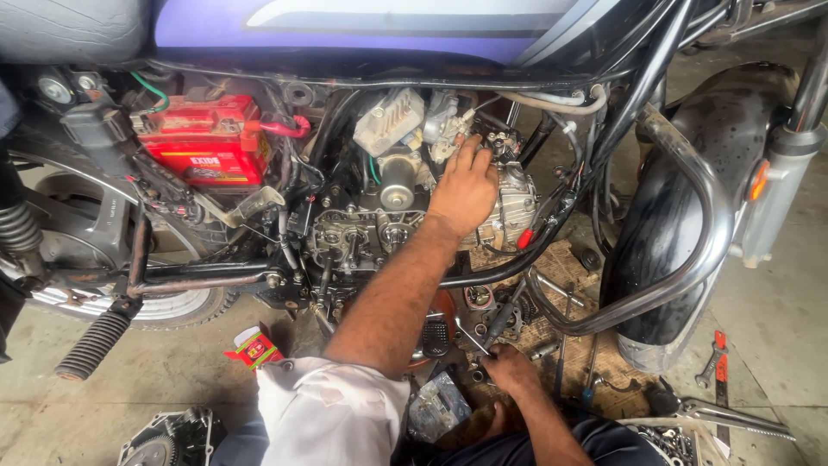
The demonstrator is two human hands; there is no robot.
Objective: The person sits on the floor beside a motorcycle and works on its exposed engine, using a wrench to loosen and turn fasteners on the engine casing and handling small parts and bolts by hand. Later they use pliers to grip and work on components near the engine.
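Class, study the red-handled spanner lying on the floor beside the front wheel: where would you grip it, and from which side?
Grip the red-handled spanner around its long red shank, coming from above: it lies flat on the bare concrete floor, clear of the other tools, with its metal jaw end pointing away.

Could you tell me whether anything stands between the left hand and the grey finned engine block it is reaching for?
Nothing visible does: the left hand already rests on the grey finned engine block, fingers at its top. The black frame tubes pass to the side of it.
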